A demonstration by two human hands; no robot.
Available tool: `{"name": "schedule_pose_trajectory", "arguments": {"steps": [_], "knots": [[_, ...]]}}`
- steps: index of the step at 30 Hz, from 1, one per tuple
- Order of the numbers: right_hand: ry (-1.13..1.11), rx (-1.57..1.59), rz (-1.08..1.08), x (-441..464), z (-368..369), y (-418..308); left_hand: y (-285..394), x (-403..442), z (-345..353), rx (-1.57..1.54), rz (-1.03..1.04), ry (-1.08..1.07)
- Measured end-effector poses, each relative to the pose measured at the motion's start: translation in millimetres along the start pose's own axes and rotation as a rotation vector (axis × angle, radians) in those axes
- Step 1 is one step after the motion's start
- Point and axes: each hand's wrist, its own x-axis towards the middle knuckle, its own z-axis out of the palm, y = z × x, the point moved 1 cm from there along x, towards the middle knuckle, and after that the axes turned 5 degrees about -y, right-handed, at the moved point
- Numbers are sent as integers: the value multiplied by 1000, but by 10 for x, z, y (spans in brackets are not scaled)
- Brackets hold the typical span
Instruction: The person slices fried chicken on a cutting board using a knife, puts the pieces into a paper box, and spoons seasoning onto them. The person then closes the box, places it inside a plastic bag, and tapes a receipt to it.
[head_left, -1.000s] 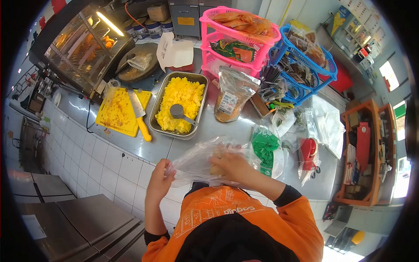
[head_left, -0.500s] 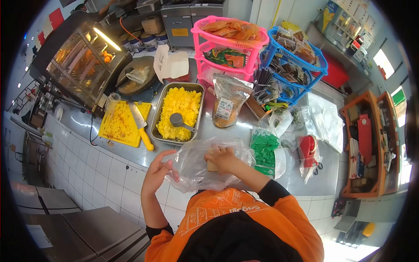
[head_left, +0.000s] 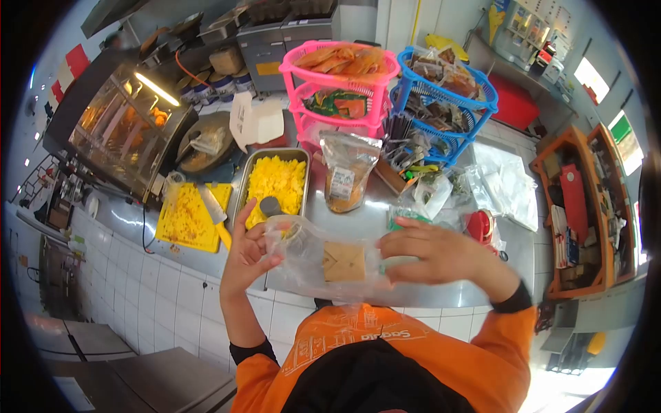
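In front of my body, a clear plastic bag (head_left: 306, 265) spreads over the near edge of the steel counter. Inside it lies a small brown paper packet (head_left: 343, 261) with folded flaps, seen through the film. My left hand (head_left: 249, 253) grips the bag's left edge between thumb and fingers, the index finger raised. At the bag's right end is my right hand (head_left: 434, 251), slightly blurred, its fingers stretched toward the film and holding nothing I can make out. Just beyond the bag stands a metal tray (head_left: 308, 172) of yellow chopped food (head_left: 275, 180), with a grey scoop (head_left: 269, 206) in it.
Left of the tray lie a yellow cutting board (head_left: 182, 224) and a knife (head_left: 212, 204). A silver-topped pouch (head_left: 342, 182) stands behind the bag. Pink (head_left: 337, 103) and blue basket racks (head_left: 447, 134) rise farther back. A glass-fronted warmer (head_left: 120, 124) is at left.
My right hand has come out of the bag and moved right, leaving the brown packet in view inside. My left hand stays at the bag's left edge.
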Motion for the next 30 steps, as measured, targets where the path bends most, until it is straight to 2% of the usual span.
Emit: {"name": "schedule_pose_trajectory", "arguments": {"steps": [1,2,4,6,8,10,11,14,15,16,17,19,20,22,24,25,27,28,29,30], "knots": [[216,152,-87,-100,72,-36,-51,68,-1,8,26,-15],[502,395,-234,-306,501,216,-154,126,-16,14,53,-25],[639,476,101,-600,1126,314,-254,169,63,-21,88,18],[654,556,399,-781,1820,438,-533,254,45,805,238,-112],[584,460,560,-563,2355,588,-654,207,239,917,349,-304],[567,518,602,-258,2719,660,-454,162,926,554,71,-619],[567,711,612,-162,2887,720,-270,131,1214,492,-252,-807],[551,1272,586,115,3213,976,-448,-38,1139,841,310,-730],[536,1456,562,177,3241,1040,-471,-69,888,872,304,-503],[463,1106,569,167,3191,1103,-499,-108,554,897,299,-275],[388,762,568,105,3148,1137,-635,-179,317,972,223,-238],[229,360,594,162,3164,1025,-1052,-443,-144,1123,63,-173],[137,284,622,194,3141,971,-1420,-597,-251,1100,-45,-315],[122,580,632,232,3158,993,-2117,-619,-413,1279,-111,-268],[286,1341,554,245,3239,1020,-2285,-476,-277,1440,-50,-289],[367,1185,480,277,3211,1010,-2223,-267,-87,1505,48,-330],[502,855,339,379,2840,951,-2015,61,286,1619,-4,-461],[559,685,265,453,2617,933,-1854,191,463,1671,-162,-550],[612,517,190,536,2444,916,-1893,207,478,1685,-184,-586],[558,423,181,616,2471,864,-1931,224,493,1697,-205,-622]]}}
